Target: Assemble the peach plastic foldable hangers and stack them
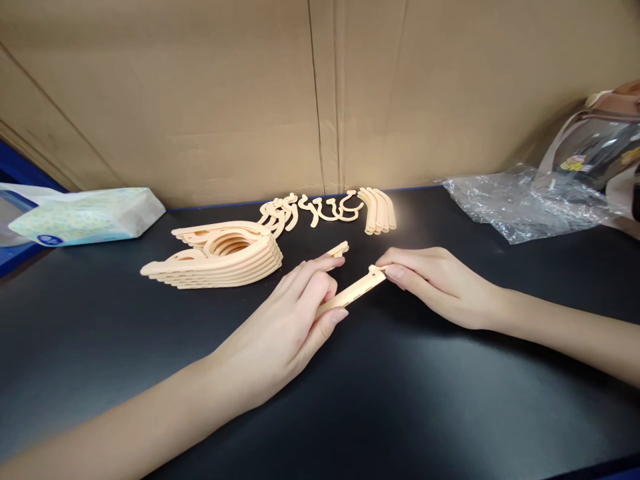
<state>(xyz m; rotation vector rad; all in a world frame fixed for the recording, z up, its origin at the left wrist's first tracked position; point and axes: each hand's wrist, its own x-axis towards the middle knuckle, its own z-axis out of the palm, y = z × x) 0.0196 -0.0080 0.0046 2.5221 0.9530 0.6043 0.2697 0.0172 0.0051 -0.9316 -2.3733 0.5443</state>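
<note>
Head view: cream plastic hanger frame (357,292) held over middle of black tabletop (400,407). Left hand (287,313), partly curled, grips its body, apparently steadying it; right hand (445,287) pinches its right end between thumb and bent fingers. Stacked hanger frames (245,263) just beyond left hand; loose hooks (340,215) and curved strips (380,210) farther back, seemingly sorted within reach. Cardboard panel (225,100) bounds rear edge; tissue pack (95,213) left, crumpled plastic wrap (515,203) right. Widest moving room: nearer wearer.

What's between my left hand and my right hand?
In the head view, a slim, cream plastic bar with small slits along one edge spans the stretch from the left hand to the right hand, with the smooth black tabletop beneath.
</note>
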